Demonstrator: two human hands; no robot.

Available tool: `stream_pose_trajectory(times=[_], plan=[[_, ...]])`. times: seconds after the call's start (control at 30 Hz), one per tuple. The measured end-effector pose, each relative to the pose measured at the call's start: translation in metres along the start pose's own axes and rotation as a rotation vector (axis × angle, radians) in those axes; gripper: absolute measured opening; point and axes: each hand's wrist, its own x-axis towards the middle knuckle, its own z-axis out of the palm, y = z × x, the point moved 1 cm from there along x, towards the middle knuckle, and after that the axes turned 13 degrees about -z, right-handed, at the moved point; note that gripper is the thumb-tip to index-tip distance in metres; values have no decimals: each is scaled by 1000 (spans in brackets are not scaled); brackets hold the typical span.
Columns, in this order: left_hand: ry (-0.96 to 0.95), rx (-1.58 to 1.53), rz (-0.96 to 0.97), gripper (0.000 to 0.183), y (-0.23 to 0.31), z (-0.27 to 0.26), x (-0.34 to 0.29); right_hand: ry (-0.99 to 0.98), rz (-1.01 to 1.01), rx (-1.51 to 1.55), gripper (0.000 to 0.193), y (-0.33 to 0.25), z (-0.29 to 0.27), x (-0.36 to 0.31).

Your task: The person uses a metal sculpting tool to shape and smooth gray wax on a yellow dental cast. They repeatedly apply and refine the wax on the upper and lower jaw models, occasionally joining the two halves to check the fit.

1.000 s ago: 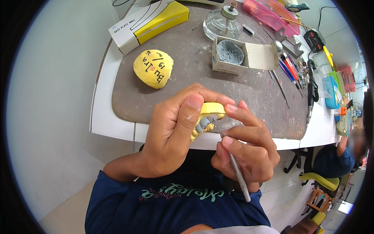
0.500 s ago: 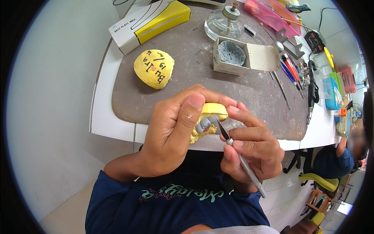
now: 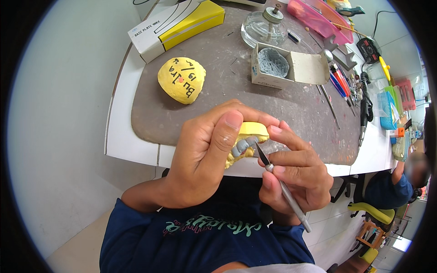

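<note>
My left hand (image 3: 207,152) is closed around a yellow plaster dental model (image 3: 253,129), its thumb along the near side. Grey wax teeth (image 3: 243,145) sit in a row on the model. Pinched in my right hand (image 3: 300,170) is a slim metal craft knife (image 3: 291,200), its pointed blade touching or very near the right end of the grey wax. The right index fingertip rests against the model's edge. My left fingers partly cover the model. Beyond my hands a second yellow plaster piece (image 3: 181,80) with black handwriting lies on the mat.
A brown mat (image 3: 218,91) covers the white table. On it stand a yellow-and-white box (image 3: 182,27), a glass spirit burner (image 3: 261,29) and an open small box (image 3: 309,68) holding grey wax. Pens and tools (image 3: 343,82) lie right, near a pink basket (image 3: 318,18). Another person (image 3: 387,189) sits far right.
The dental model has turned slightly in my left hand, and both hands have shifted a little to the right. The knife keeps its place at the grey wax.
</note>
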Motion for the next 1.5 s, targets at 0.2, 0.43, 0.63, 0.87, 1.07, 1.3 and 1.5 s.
stream_pose_trajectory(times=[0.2,0.43,0.63,0.87,1.07,1.3,1.5], plan=[[-10,22,10,53,1,0,0,-11,-4,0,24,0,-2,-1],[7,67,44,52,-1,-1,0,2,16,97,24,1,-6,-2],[73,85,83,45,1,1,0,269,115,90,25,-1,-23,-11],[90,125,63,38,3,7,-5,-38,167,-371,10,39,-127,16],[167,288,133,34,3,-3,-13,-505,478,-604,25,55,-162,58],[26,722,49,36,32,-20,-23,-739,390,-812,27,70,-167,51],[-132,573,-193,30,47,-26,-8,-714,211,-802,21,60,-121,45]])
